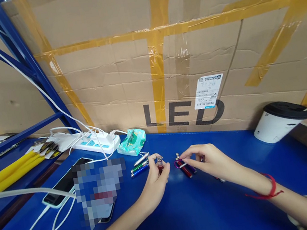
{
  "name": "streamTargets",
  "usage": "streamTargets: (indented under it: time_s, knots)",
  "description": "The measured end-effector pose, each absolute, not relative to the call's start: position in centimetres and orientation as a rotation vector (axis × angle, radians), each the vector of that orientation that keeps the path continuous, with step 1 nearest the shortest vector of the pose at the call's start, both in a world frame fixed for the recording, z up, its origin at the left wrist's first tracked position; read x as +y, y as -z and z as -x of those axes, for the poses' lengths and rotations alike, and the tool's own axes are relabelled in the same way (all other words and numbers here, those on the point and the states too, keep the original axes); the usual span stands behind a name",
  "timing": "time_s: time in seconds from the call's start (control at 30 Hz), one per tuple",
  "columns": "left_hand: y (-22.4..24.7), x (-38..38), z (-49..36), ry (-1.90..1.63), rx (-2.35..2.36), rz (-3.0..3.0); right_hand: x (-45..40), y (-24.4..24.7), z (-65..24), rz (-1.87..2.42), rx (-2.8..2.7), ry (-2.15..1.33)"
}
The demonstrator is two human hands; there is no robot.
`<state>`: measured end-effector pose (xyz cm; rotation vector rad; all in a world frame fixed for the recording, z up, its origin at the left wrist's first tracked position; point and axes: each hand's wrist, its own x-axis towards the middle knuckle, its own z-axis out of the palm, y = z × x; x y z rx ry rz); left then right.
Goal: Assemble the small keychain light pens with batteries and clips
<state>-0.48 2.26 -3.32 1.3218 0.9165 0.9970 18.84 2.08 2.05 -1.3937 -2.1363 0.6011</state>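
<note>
While our L hand [153, 187] grips a small, shiny red cylinder [160, 165] near the smooth blue tabletop's [213, 211] far edge, we'd best hold it steady & go easy w/ our R hand [211, 157], pinching a thin whitish pc [182, 165], mat'l unclear.

Blue table [177, 221], phones [65, 183] and white power strip [95, 142] left, green packet [132, 142] far, small metallic tubes [140, 167] mid-table, paper cup [280, 123] far right

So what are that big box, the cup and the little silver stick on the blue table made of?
The box is matte brown cardboard, visibly creased. The cup looks like white coated paper, its smooth black lid probably plastic. The silver stick shines like polished metal, though metallic-finished plastic is possible.
</note>
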Motion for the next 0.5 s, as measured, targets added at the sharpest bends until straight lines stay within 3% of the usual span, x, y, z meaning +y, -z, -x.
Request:
streamTargets:
  time_s: [0.5]
  knots:
    - [2.4,1.9,0.1,-0.967,0.662,-1.21,1.8,-2.6,-19.0,1.397,-2.157,-0.58]
